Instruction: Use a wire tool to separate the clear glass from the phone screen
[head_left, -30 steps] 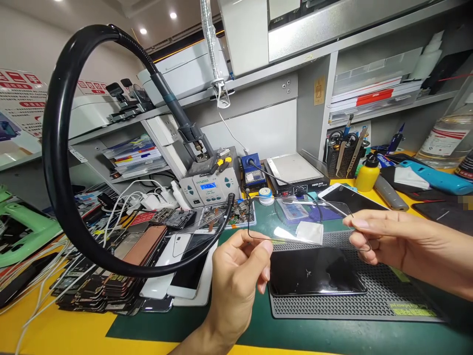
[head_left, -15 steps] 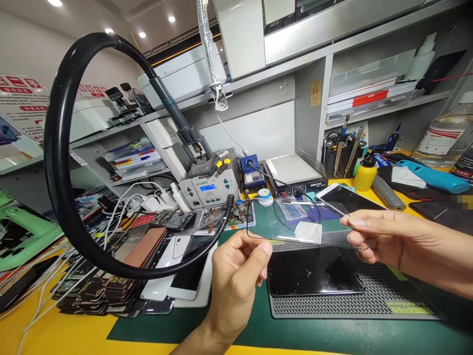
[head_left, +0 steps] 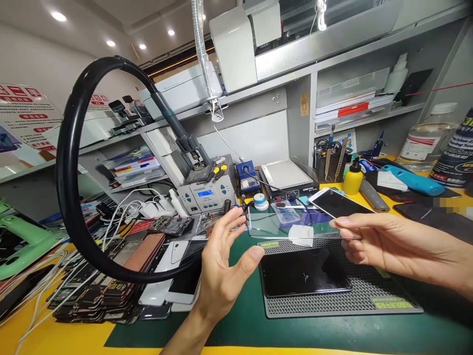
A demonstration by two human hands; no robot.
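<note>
Two bare hands up over the bench [head_left: 66,340]. R hand [head_left: 384,241]: thumb & fingers pinched tight on clear panel [head_left: 271,224], gripping its R end, i.e. hand at 3 o'clock of it (all clock dirs taken from panel). L hand [head_left: 223,271] at 8 o'clock: fingers raised, thumb well apart from them; fingertips v. near panel's L end, can't tell if touching.

Panel is held up above blk phone [head_left: 305,276], which lies at 6 o'clock, screen up, w/ small whitish marks on the glass. Phone's on grey perforated mat [head_left: 321,309], & that's on green mat [head_left: 244,335]. White cloth [head_left: 301,240] at mat's far edge, partly seen thru panel.

Farther out: 2 o'clock, white-framed phone [head_left: 342,201], dark screen up, nr R fingers; yellow bottle [head_left: 353,180] upright just past it. 10 o'clock, round pot [head_left: 260,201], white w/ blue; beyond, same dir, grey unit [head_left: 207,199] w/ lit blue display, yellow-handled tool [head_left: 219,170] on top. 11 o'clock, flat-topped unit [head_left: 286,172]. 9–10 o'clock, big loop of blk hose [head_left: 67,197]. 8 o'clock, past L hand, stacked phone parts [head_left: 88,296].
</note>
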